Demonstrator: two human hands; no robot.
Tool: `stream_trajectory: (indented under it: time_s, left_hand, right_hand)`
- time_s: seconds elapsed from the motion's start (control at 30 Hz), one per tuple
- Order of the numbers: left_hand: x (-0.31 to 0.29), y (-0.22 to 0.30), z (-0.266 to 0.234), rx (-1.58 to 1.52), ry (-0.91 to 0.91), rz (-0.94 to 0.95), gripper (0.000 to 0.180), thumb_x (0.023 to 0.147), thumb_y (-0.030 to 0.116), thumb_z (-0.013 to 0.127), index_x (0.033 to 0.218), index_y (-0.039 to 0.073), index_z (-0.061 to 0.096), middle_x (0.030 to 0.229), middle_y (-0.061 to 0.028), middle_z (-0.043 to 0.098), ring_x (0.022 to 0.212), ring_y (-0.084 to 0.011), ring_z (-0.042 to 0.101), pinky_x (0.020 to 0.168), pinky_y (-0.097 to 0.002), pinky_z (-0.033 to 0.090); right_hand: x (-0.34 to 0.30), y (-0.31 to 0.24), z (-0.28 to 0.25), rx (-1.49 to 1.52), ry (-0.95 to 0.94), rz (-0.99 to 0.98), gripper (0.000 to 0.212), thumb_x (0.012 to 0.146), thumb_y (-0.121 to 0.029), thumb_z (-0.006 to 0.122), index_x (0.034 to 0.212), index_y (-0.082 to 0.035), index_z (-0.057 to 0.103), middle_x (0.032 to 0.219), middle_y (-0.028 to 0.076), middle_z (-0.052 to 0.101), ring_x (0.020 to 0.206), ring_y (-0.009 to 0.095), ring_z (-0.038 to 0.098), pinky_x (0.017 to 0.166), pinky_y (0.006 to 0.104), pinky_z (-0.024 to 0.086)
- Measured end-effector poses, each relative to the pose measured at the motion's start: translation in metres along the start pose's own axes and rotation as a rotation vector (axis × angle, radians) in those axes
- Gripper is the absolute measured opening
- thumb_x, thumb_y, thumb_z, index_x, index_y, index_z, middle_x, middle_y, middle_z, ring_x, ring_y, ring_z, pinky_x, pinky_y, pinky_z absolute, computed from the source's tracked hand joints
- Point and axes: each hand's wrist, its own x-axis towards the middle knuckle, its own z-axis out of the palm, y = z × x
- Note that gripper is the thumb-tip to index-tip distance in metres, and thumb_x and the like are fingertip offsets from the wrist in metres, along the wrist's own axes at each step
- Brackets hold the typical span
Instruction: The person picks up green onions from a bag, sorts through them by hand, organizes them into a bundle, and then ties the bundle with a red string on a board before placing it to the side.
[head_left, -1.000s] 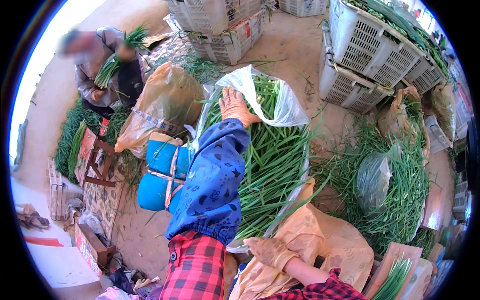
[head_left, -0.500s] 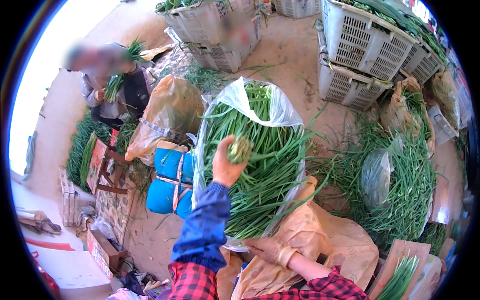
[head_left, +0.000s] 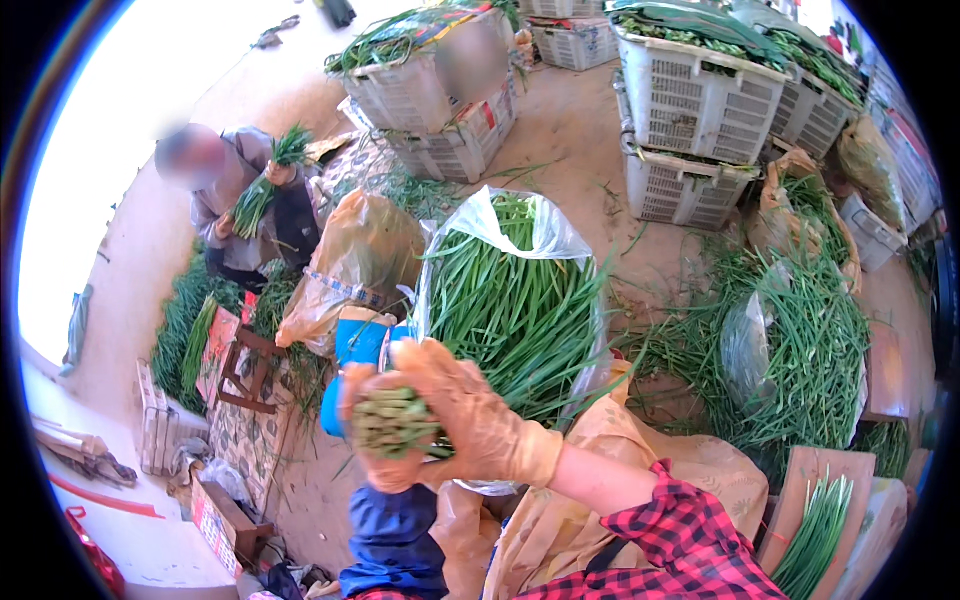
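Observation:
A bunch of garlic chives (head_left: pixel 393 423) is clasped between both hands in front of me, its pale cut ends facing me. My left hand (head_left: pixel 385 472) is closed around it from the left and below. The gloved right hand (head_left: pixel 485 415) presses its fingers over the bunch from the right. Just beyond lies a white plastic bag (head_left: pixel 562 238), open and filled with long loose garlic chives (head_left: pixel 515 300). My hands hide its near left corner. A tan patterned cloth (head_left: pixel 650 470) spreads over my lap.
Another person (head_left: pixel 265 190) holds a green bunch at the far left. A tan sack (head_left: pixel 360 250) and a blue bundle (head_left: pixel 360 342) stand left of the bag. Stacked white crates (head_left: pixel 700 100) rise behind. Loose greens (head_left: pixel 810 360) heap at right, beside a wooden tray (head_left: pixel 800 490) of greens.
My left hand has drawn the bunch back from above the bag, toward me and to the left. My right hand has left the bag's near edge and closed on the bunch.

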Motion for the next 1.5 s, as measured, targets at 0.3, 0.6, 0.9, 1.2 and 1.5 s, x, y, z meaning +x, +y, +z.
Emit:
stream_trajectory:
  time_s: [0.3, 0.6, 0.9, 1.2, 1.5]
  left_hand:
    - [0.026, 0.152, 0.05, -0.206, -0.358, 0.038, 0.096, 0.063, 0.02, 0.072, 0.131, -0.003, 0.008, 0.124, -0.0215, 0.033, 0.114, -0.0284, 0.035, 0.097, -0.0358, 0.028]
    - [0.069, 0.189, 0.142, 0.521, -1.34, 0.367, 0.098, 0.068, 0.026, 0.072, 0.137, 0.007, 0.004, 0.141, -0.0177, 0.008, 0.13, -0.0291, 0.012, 0.102, -0.0383, 0.017]
    - [-0.048, -0.008, 0.152, -0.226, -1.402, -0.815, 0.082, 0.069, 0.044, 0.064, 0.131, 0.006, 0.026, 0.136, -0.0119, 0.026, 0.126, -0.0217, 0.022, 0.102, -0.0337, 0.018]
    - [-0.125, -0.115, 0.221, -0.067, -1.11, -1.666, 0.109, 0.068, 0.015, 0.072, 0.133, 0.008, -0.015, 0.118, -0.0148, 0.045, 0.086, -0.0221, 0.058, 0.074, -0.0375, 0.05]
    - [-0.15, -0.211, 0.293, 0.304, -0.94, -1.865, 0.114, 0.068, 0.009, 0.072, 0.131, 0.014, -0.023, 0.113, -0.014, 0.05, 0.076, -0.02, 0.061, 0.061, -0.0379, 0.053]
  right_hand:
    - [0.041, -0.111, -0.056, 0.688, 0.417, -0.298, 0.083, 0.063, -0.023, 0.07, 0.129, -0.003, 0.025, 0.129, 0.017, 0.03, 0.122, 0.031, 0.027, 0.097, 0.0379, 0.027]
    - [-0.076, -0.097, -0.095, 1.341, 0.569, 0.218, 0.056, 0.068, -0.001, 0.064, 0.118, -0.002, 0.041, 0.106, 0.011, 0.054, 0.093, 0.02, 0.056, 0.083, 0.031, 0.046]
    - [-0.196, -0.043, -0.108, 1.711, 0.808, 0.373, 0.054, 0.074, -0.02, 0.055, 0.121, -0.002, 0.037, 0.11, 0.013, 0.053, 0.094, 0.025, 0.056, 0.087, 0.0371, 0.044]
    - [-0.317, 0.075, -0.069, 1.51, 1.269, 0.748, 0.03, 0.081, -0.023, 0.053, 0.106, -0.006, 0.049, 0.096, 0.009, 0.058, 0.084, 0.023, 0.058, 0.077, 0.0393, 0.049]
    - [-0.405, 0.198, -0.038, 1.649, 1.347, 1.198, 0.035, 0.077, -0.035, 0.058, 0.098, -0.007, 0.056, 0.092, 0.012, 0.06, 0.082, 0.029, 0.057, 0.077, 0.0418, 0.047]
